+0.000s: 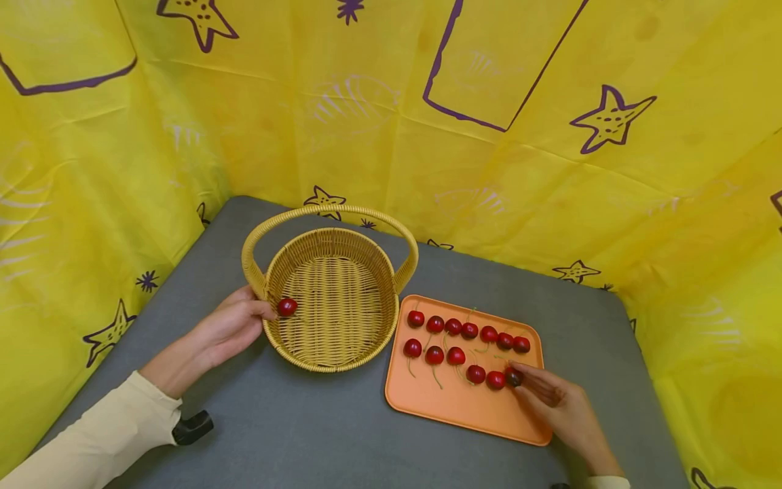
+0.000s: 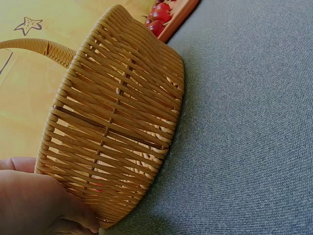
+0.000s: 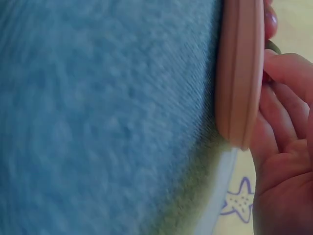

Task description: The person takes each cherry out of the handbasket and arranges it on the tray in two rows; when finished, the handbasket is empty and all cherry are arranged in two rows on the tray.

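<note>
On the left of the table, my left hand (image 1: 235, 326) grips the side of a round yellow wicker basket (image 1: 334, 367), thumb at the rim. In the left wrist view the same hand (image 2: 39, 200) is on the woven wall. Inside the basket, one red cherry (image 1: 287, 307) lies by the left wall, close to my thumb. My right hand (image 1: 562, 404) is over the right side of an orange tray (image 1: 440, 407), pinching a dark cherry (image 1: 513, 376) between thumb and fingers. It is the end one of the front row, partly hidden by the fingertips.
Two rows of cherries with green stems, among them a front-left cherry (image 1: 412, 348), lie on the tray just right of the basket. The basket's tall arched handle (image 1: 330, 209) stands upright. Yellow patterned cloth (image 1: 366, 136) surrounds the grey table (image 1: 318, 435) at the back and sides.
</note>
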### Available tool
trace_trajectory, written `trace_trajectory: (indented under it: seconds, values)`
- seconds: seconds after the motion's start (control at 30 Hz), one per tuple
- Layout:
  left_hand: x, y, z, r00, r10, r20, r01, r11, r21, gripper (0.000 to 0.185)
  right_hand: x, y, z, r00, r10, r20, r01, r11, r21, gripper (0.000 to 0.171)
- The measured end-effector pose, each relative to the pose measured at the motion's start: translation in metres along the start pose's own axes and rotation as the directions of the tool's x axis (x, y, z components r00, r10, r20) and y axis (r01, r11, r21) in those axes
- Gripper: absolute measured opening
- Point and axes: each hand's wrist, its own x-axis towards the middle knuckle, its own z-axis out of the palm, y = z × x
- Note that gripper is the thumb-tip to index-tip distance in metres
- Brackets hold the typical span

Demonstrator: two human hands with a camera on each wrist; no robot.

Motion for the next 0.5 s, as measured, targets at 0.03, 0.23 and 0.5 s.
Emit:
trace_trajectory:
  seconds: [0.03, 0.23, 0.5]
  values:
    - [-0.0001, 0.0001, -0.0002, 1.0, -0.001, 0.0, 0.001, 1.0, 0.002, 0.083, 0.0006, 0.0004, 0.0008, 1.0, -0.001, 0.0, 0.001, 1.0, -0.006, 0.044]
    - [-0.0001, -0.0001, -0.0011, 1.0, -0.005, 0.006, 0.005, 1.0, 0.003, 0.084, 0.0022, 0.0013, 0.0029, 1.0, -0.014, -0.006, 0.014, 1.0, -0.02, 0.045]
    - [0.0009, -0.0005, -0.0017, 1.0, -0.008, 0.003, 0.008, 1.0, -0.004, 0.083, 0.0017, -0.0019, -0.0003, 1.0, 0.011, 0.023, -0.01, 0.998, -0.054, 0.047]
